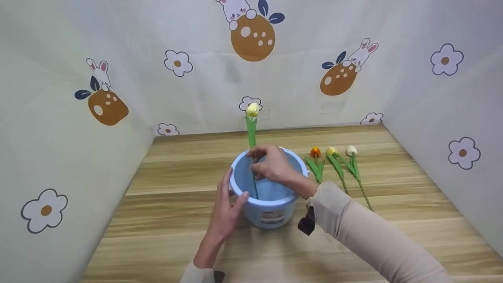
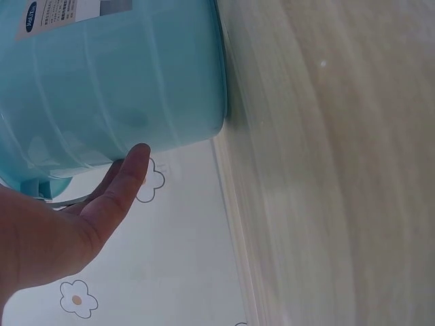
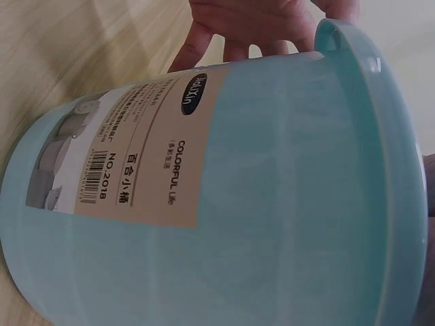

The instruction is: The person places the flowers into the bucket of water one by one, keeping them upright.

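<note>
A light blue plastic bucket (image 1: 271, 203) stands upright on the table. Over its opening, my right hand (image 1: 272, 164) pinches the green stem of a pale yellow tulip (image 1: 252, 110); the bloom points up and the lower stem reaches down inside. Against the bucket's left side rests my left hand (image 1: 224, 212), thumb near the rim and fingers along the outside. The left wrist view shows the left hand (image 2: 68, 231) with fairly straight fingers at the bucket wall (image 2: 129, 81). In the right wrist view the bucket's printed label (image 3: 136, 149) faces the camera, and most of the right hand is hidden.
Right of the bucket lie an orange tulip (image 1: 315, 151), a yellow tulip (image 1: 332, 151) and a white tulip (image 1: 352, 150), their stems toward the front. The wooden table (image 1: 173, 196) is bordered by a patterned cloth backdrop (image 1: 212, 94).
</note>
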A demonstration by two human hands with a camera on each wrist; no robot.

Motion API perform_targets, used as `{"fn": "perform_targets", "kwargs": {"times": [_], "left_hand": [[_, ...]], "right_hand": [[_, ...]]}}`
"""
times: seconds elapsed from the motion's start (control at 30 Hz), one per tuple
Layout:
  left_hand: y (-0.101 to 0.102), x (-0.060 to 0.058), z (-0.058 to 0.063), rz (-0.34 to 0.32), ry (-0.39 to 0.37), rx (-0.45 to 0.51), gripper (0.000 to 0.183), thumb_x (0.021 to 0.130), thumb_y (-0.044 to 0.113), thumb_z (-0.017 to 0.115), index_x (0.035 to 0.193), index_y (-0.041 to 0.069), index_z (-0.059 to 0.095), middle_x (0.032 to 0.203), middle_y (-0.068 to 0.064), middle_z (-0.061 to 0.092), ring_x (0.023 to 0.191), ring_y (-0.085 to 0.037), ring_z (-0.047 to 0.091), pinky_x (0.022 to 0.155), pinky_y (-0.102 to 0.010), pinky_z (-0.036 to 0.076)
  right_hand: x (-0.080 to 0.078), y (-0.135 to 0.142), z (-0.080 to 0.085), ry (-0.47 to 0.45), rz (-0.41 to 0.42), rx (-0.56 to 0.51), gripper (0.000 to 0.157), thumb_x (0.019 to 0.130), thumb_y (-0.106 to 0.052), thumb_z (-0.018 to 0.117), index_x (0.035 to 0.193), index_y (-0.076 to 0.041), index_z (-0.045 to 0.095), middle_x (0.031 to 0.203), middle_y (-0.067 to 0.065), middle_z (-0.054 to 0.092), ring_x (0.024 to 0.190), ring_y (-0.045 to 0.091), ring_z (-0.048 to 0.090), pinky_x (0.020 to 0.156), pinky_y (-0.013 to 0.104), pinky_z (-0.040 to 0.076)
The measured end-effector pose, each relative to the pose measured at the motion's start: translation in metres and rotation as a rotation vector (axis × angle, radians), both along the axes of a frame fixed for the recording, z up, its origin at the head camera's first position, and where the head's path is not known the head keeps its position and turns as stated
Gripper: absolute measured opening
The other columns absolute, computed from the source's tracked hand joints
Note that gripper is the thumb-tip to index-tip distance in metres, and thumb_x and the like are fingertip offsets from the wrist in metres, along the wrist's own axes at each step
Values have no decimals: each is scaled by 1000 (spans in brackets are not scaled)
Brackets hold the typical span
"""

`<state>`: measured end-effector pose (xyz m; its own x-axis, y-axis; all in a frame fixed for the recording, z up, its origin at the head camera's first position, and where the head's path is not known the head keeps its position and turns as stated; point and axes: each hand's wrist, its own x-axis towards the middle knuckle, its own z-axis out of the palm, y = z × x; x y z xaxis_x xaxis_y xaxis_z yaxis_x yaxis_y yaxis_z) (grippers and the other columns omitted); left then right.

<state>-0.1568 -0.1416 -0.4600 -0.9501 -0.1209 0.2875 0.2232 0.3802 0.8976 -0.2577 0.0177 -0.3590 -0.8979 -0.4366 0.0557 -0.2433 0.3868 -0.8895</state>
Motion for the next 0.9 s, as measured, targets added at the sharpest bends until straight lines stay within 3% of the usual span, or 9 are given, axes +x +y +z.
{"fn": "perform_targets", "kwargs": {"times": [0.2,0.43,0.67,0.9], "left_hand": [[0,1,2,6,-30,-4,79,103,42,59,169,25,19,173,-12,25,153,-39,38,120,-64,40],[0,1,1,16,-35,-14,77,104,38,58,169,25,20,173,-12,25,151,-39,40,118,-64,43],[1,0,-2,-1,8,-6,76,104,34,58,169,20,21,172,-15,27,151,-40,39,118,-64,43],[1,0,2,-3,2,6,77,104,30,60,169,21,19,172,-15,26,152,-40,39,117,-65,43]], "right_hand": [[0,-3,-2,4,-3,43,35,90,4,71,124,-7,73,104,13,68,78,21,74,68,30,65],[1,-5,-8,-4,38,30,33,90,6,70,121,-1,73,98,14,67,74,20,72,67,32,66],[1,-6,-12,13,71,38,31,90,6,71,121,1,72,92,12,68,71,18,71,65,33,66],[-2,-6,-11,-16,74,37,32,91,6,70,123,1,72,94,13,68,76,21,72,67,33,66]]}}
